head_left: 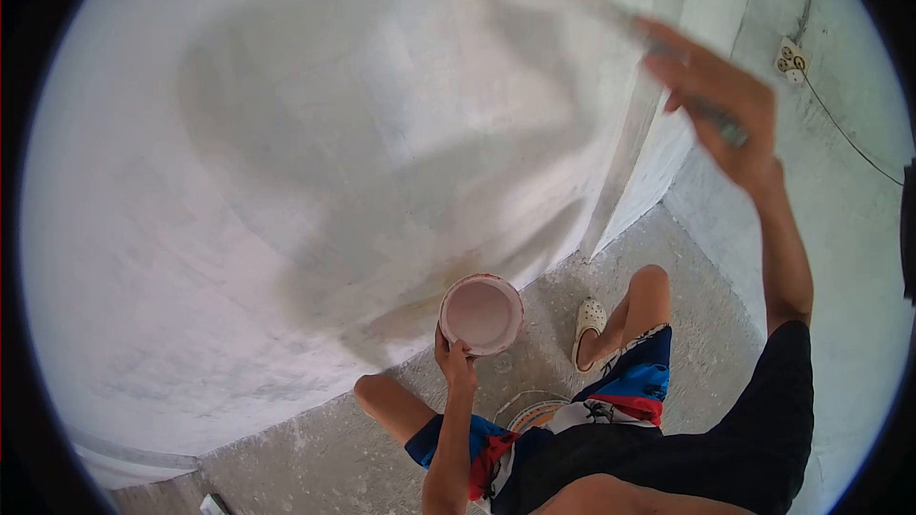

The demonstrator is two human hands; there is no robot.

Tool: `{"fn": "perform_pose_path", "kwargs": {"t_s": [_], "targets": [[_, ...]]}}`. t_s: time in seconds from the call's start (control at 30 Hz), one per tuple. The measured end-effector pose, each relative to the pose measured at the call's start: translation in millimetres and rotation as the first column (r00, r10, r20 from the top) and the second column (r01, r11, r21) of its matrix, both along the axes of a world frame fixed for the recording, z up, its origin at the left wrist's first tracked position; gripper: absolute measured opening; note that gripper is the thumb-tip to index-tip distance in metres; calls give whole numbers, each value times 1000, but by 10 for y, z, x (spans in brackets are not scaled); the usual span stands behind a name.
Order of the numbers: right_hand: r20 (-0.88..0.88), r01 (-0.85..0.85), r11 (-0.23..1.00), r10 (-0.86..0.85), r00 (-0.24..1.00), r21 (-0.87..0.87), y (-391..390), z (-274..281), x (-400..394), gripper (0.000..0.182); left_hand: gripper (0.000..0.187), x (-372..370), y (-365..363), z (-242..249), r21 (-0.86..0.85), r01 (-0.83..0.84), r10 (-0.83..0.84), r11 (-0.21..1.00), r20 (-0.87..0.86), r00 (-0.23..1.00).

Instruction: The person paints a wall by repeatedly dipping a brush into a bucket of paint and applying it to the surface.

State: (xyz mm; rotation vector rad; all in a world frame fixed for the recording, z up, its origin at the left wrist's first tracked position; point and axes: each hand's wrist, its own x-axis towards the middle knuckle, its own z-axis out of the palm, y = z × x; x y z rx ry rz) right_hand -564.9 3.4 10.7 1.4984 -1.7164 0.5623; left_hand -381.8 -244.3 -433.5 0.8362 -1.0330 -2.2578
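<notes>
My right hand [711, 100] is raised at the upper right, its fingers wrapped round the handle of a long brush [592, 0]. Motion blurs the brush, and its head lies against or close to the wall [382, 114] at the top; contact cannot be made out. Low in the middle, my left hand [455, 358] grips the near rim of a small round bucket [482, 315]. Pale pinkish liquid shows inside the bucket, which is held up in front of the wall's lower edge.
A socket [791, 60] with a dark cable [844, 133] is on the right wall. Below are the rough grey floor [315, 453], a larger bucket [536, 412] between my legs, my foot in a pale clog [590, 329], and a small white object [214, 504] at lower left.
</notes>
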Motion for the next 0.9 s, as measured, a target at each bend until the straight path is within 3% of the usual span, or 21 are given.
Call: {"fn": "perform_pose_path", "kwargs": {"t_s": [0.13,0.2,0.27,0.47,0.63,0.73,0.8,0.83,0.9], "targets": [[-151,201,965,-177,973,166,-121,-802,84,39,74,65,-41,-44,-23,14,-14,1000,-3,1000],[-127,186,966,-164,978,181,-141,-1277,152,39,74,72,-58,-44,-1,0,0,1000,-21,1000],[40,173,953,-188,981,249,-108,-1706,238,42,74,75,-53,-36,-6,-20,20,1000,-5,1000],[298,22,920,-149,943,391,17,-2693,262,54,74,115,-37,-48,-26,-10,11,1000,27,1000],[298,-14,938,-96,950,345,159,-2845,421,62,74,127,-63,-47,-13,-10,11,1000,47,999],[313,4,949,-108,943,316,212,-2856,483,77,74,130,-36,-75,-30,-4,5,1000,37,999],[384,-50,922,-110,917,384,190,-2764,528,98,75,122,-40,-92,-19,-18,19,1000,59,998],[385,-48,923,-111,916,381,160,-2693,543,98,75,127,-48,-106,-22,-15,17,1000,60,998],[445,-157,898,-47,894,410,81,-2531,542,113,75,133,-73,-152,-20,3,-1,1000,80,997]]}}
